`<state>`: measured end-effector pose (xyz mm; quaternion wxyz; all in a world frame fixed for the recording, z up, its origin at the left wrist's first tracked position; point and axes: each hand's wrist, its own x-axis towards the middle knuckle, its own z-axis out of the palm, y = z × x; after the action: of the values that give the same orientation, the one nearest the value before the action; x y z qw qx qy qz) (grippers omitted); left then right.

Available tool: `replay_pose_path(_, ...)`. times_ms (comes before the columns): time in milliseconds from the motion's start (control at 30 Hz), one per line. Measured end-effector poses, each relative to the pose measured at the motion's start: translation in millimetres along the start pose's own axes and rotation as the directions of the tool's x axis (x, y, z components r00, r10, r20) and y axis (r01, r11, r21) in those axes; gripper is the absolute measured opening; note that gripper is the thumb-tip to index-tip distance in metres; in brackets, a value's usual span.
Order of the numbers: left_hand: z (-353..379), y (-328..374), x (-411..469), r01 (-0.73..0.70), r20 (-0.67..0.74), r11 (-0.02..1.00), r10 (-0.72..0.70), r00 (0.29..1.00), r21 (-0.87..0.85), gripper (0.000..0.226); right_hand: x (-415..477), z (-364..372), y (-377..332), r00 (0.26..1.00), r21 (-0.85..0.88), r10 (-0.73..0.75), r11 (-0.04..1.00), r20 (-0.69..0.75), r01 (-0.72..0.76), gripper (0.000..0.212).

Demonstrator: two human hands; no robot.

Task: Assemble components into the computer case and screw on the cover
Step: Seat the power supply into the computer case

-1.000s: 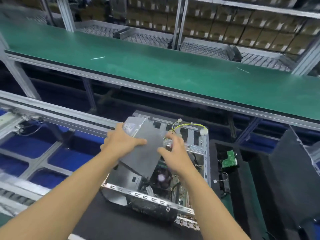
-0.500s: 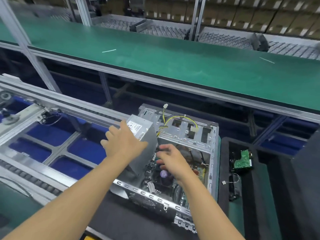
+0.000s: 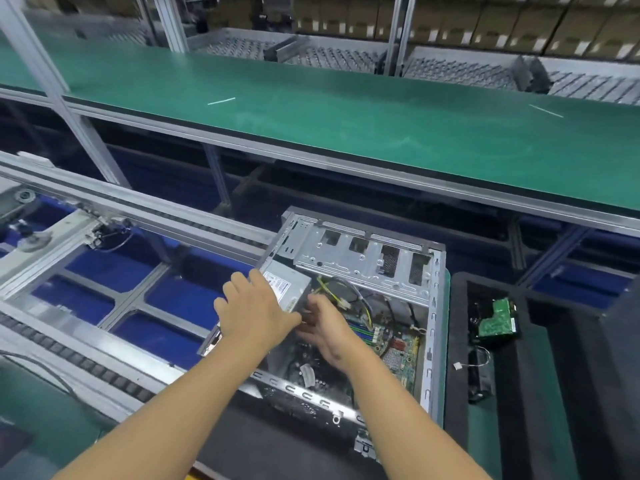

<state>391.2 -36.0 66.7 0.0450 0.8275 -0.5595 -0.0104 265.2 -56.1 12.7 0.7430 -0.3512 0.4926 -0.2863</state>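
Seating the power supply (image 3: 287,285) in the case (image 3: 430,327)
The left hand (image 3: 254,311) lies flat on the power supply, fingers straight. The right hand (image 3: 327,327) beside it reaches into the case, its grip too blurred to tell. Press evenly, and keep the wires (image 3: 341,298) just beyond from getting pinched.

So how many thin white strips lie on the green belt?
2 visible: one thin white strip on the long green belt, left half; the other near its right end.
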Motion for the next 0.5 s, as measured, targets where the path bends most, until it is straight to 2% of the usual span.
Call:
replay_pose_path(100, 10.6, -5.2, 4.2, 0.004, 0.004, 1.000, -0.004, 1.000, -0.024, 0.087, 0.8, -6.6, -6.6, 1.000, -0.039, 0.016, 0.999, -0.012, -0.016, 0.057)
replay_pose_path(300, 22.8, -7.7, 7.3, -0.009, -0.068, 1.000, 0.010, 0.998, 0.013, 0.087, 6.4, -12.2, -12.0, 0.999, -0.039, -0.003, 0.999, -0.053, 0.001, 0.058)
replay_pose_path(500, 29.2, -6.1, 10.8, -0.056, -0.056, 0.993, 0.062, 0.996, 0.104, 0.086, 12.5, -18.2, -7.3, 0.998, -0.055, 0.001, 0.998, -0.064, -0.004, 0.059)
